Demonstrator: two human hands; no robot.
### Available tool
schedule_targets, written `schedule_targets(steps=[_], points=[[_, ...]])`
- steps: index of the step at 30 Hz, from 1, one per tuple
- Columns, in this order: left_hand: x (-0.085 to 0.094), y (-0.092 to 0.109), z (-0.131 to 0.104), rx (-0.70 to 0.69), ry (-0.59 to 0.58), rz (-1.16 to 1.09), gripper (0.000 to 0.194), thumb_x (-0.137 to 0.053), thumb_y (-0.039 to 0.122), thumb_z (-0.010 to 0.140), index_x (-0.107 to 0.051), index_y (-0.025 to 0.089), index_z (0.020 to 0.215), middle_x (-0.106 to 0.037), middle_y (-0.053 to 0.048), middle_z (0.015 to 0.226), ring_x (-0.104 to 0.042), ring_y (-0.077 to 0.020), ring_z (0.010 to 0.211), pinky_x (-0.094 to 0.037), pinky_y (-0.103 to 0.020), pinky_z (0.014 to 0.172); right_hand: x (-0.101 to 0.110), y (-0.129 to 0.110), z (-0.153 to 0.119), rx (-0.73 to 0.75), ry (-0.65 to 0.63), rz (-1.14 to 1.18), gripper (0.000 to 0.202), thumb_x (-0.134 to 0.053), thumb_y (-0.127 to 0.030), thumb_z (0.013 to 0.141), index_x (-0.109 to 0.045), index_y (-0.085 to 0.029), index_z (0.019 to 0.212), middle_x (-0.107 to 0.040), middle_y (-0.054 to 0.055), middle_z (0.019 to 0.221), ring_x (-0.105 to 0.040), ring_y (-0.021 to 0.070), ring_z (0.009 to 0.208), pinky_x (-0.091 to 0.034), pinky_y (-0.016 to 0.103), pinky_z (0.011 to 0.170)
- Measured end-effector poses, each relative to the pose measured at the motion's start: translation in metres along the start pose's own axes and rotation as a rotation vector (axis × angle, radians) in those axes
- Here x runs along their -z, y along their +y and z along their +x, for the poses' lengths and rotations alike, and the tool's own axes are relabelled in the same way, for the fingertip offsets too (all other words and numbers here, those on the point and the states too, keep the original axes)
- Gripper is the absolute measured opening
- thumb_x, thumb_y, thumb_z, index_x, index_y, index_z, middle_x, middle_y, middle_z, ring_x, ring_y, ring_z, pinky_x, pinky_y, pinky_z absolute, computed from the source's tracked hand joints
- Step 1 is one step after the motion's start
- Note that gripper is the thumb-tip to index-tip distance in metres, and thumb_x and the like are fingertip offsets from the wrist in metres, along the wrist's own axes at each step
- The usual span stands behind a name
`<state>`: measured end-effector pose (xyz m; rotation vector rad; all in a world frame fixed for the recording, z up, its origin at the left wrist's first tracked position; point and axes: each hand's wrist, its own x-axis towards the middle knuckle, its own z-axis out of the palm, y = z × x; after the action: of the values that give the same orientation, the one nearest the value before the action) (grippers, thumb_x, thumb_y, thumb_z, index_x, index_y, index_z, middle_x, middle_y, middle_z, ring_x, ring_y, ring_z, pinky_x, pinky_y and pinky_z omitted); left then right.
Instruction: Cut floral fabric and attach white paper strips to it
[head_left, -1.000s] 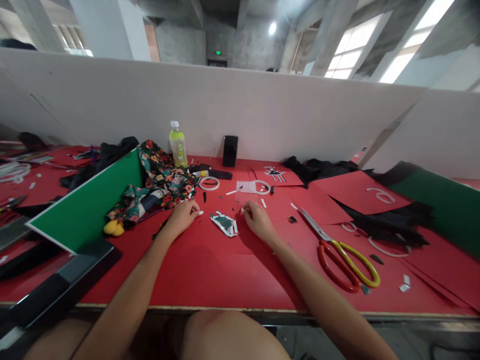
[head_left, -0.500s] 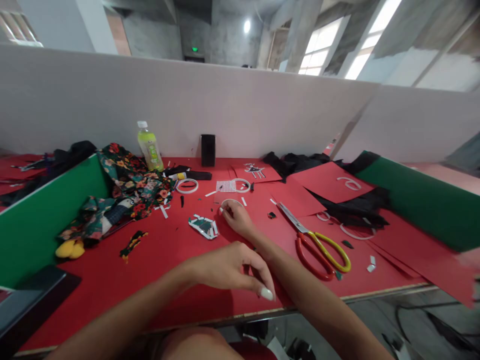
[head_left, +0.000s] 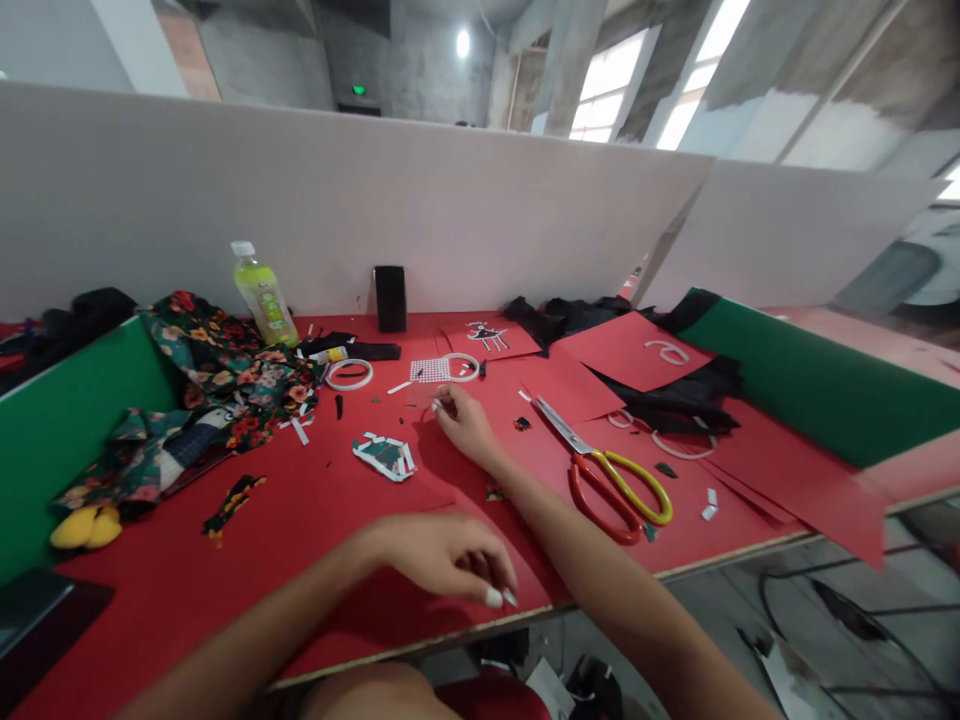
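Observation:
My left hand [head_left: 457,560] hovers over the front edge of the red table, its fingers curled in and its thumb against the fingertips. Whatever it may pinch is too small to name. Farther forward, my right hand [head_left: 466,428] is closed over the table, fingers bent and tips together; their contents are hidden. Just beyond it lie a sheet of small round stickers [head_left: 430,370] and a white tape ring [head_left: 463,368]. To its left is a dark green fabric piece [head_left: 384,456] edged with white tape strips. Large scissors [head_left: 600,465] with red and yellow handles lie partly open on the right.
Floral cloth [head_left: 217,350], a green drink bottle [head_left: 266,298] and another tape ring [head_left: 349,375] occupy the left. A black phone [head_left: 390,298] leans on the white partition [head_left: 420,200]. Red sheets [head_left: 637,350] and black cloth [head_left: 675,395] lie right, beside a green divider [head_left: 810,385].
The view has turned slightly right, so things sit farther left. My left hand is lower, with its fingers drawn together. The white arc by my right hand no longer shows.

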<state>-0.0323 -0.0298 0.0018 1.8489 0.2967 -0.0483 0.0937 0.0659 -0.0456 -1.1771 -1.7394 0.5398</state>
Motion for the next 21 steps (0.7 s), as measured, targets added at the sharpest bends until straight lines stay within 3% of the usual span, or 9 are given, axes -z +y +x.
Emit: schedule_targets(steps=[3, 5, 7, 10, 12, 13, 15, 18, 21], points=[[-0.015, 0.008, 0.006, -0.134, -0.317, -0.134, 0.039, -0.064, 0.04, 0.076, -0.065, 0.016, 0.107, -0.067, -0.007, 0.1, -0.064, -0.0218, 0.092, -0.051, -0.028, 0.077, 0.0, 0.001, -0.001, 0.001, 0.001, -0.026, 0.015, -0.046, -0.016, 0.076, -0.055, -0.019, 0.087, -0.058, 0.001, 0.073, -0.053, 0.0151, 0.066, -0.043, 0.026, 0.063], [-0.007, 0.006, 0.0, -0.123, -0.274, -0.227, 0.042, -0.064, 0.042, 0.076, -0.065, 0.015, 0.108, -0.068, -0.008, 0.099, -0.064, -0.0214, 0.092, -0.051, -0.03, 0.079, -0.001, 0.001, -0.001, 0.0, 0.0, -0.032, 0.018, -0.046, -0.014, 0.075, -0.056, -0.019, 0.089, -0.06, 0.002, 0.076, -0.055, 0.0152, 0.068, -0.044, 0.027, 0.066], [0.012, -0.003, -0.011, -0.065, -0.001, -0.25, 0.033, -0.064, 0.04, 0.078, -0.067, 0.016, 0.1, -0.069, -0.007, 0.094, -0.064, -0.0184, 0.085, -0.05, -0.029, 0.079, -0.002, 0.0, -0.001, 0.003, 0.004, -0.029, 0.022, -0.046, -0.013, 0.074, -0.057, -0.018, 0.093, -0.062, 0.003, 0.083, -0.057, 0.0157, 0.074, -0.046, 0.029, 0.07], [0.047, -0.027, -0.027, -0.064, 0.69, -0.13, 0.016, -0.067, 0.034, 0.074, -0.069, 0.018, 0.078, -0.067, -0.004, 0.074, -0.06, -0.0149, 0.069, -0.048, -0.026, 0.067, -0.003, -0.004, -0.002, -0.011, -0.003, 0.041, 0.034, -0.045, -0.008, 0.071, -0.058, -0.019, 0.101, -0.064, 0.006, 0.1, -0.06, 0.0164, 0.084, -0.048, 0.032, 0.076], [0.064, -0.04, -0.034, -0.092, 1.149, -0.019, 0.013, -0.071, 0.028, 0.07, -0.068, 0.02, 0.079, -0.066, -0.004, 0.079, -0.057, -0.0143, 0.068, -0.045, -0.024, 0.063, -0.004, -0.01, -0.004, -0.026, -0.038, 0.165, 0.044, -0.045, -0.006, 0.07, -0.055, -0.021, 0.11, -0.064, 0.006, 0.106, -0.063, 0.016, 0.085, -0.05, 0.033, 0.078], [0.068, -0.044, -0.036, -0.107, 1.306, 0.033, 0.017, -0.074, 0.026, 0.067, -0.068, 0.02, 0.081, -0.065, -0.004, 0.084, -0.057, -0.0143, 0.07, -0.044, -0.024, 0.064, -0.004, -0.014, -0.005, -0.029, -0.057, 0.248, 0.048, -0.045, -0.006, 0.071, -0.053, -0.022, 0.116, -0.065, 0.005, 0.107, -0.064, 0.0158, 0.085, -0.051, 0.033, 0.079], [0.071, -0.046, -0.037, -0.142, 1.462, 0.115, 0.027, -0.076, 0.022, 0.063, -0.069, 0.022, 0.088, -0.061, -0.004, 0.093, -0.056, -0.014, 0.072, -0.044, -0.024, 0.067, -0.006, -0.021, -0.009, -0.027, -0.073, 0.409, 0.054, -0.047, -0.009, 0.074, -0.045, -0.025, 0.126, -0.066, 0.004, 0.107, -0.065, 0.0162, 0.09, -0.051, 0.035, 0.083], [0.061, -0.041, -0.032, -0.197, 1.463, 0.224, 0.032, -0.078, 0.02, 0.061, -0.07, 0.025, 0.092, -0.058, -0.003, 0.095, -0.056, -0.0177, 0.084, -0.044, -0.028, 0.08, -0.008, -0.031, -0.015, -0.062, -0.078, 0.576, 0.063, -0.052, -0.012, 0.075, -0.037, -0.027, 0.134, -0.067, 0.003, 0.108, -0.064, 0.0181, 0.1, -0.051, 0.038, 0.088], [0.051, -0.035, -0.025, -0.222, 1.479, 0.264, 0.025, -0.075, 0.022, 0.066, -0.07, 0.025, 0.091, -0.058, -0.005, 0.096, -0.055, -0.0213, 0.095, -0.042, -0.032, 0.09, -0.011, -0.036, -0.018, -0.13, -0.073, 0.628, 0.07, -0.056, -0.014, 0.073, -0.033, -0.028, 0.137, -0.067, 0.002, 0.111, -0.063, 0.02, 0.103, -0.054, 0.038, 0.084]])
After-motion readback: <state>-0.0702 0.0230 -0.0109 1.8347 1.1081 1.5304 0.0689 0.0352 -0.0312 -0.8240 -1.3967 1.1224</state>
